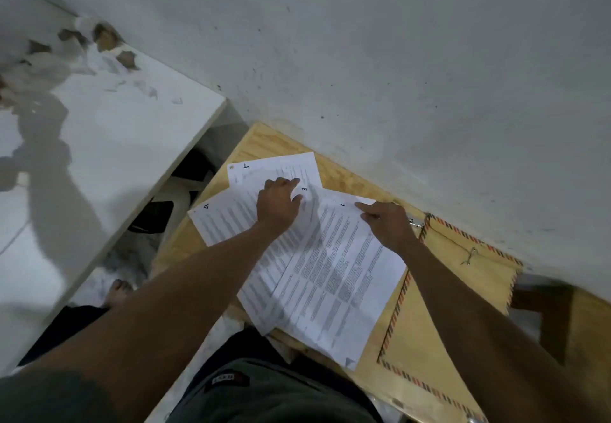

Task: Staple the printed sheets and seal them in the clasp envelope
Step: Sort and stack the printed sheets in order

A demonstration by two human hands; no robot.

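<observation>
Several printed sheets (334,274) lie fanned out and overlapping on a small wooden table (271,143); handwritten numbers mark their top corners. My left hand (279,203) rests on the sheets near the far end, fingers bent, fingertips on a sheet's top edge. My right hand (386,224) presses on the top corner of the front sheet with its index finger stretched out. The brown clasp envelope (463,277), with a striped border and a metal clasp (469,255), lies flat to the right, partly under the sheets. A small metal piece (415,221), perhaps the stapler, shows just behind my right hand.
A grey wall (396,59) stands right behind the table. To the left is a white surface (109,145) with torn scraps at its far end. Dark objects and a bare foot (119,290) show on the floor between it and the table.
</observation>
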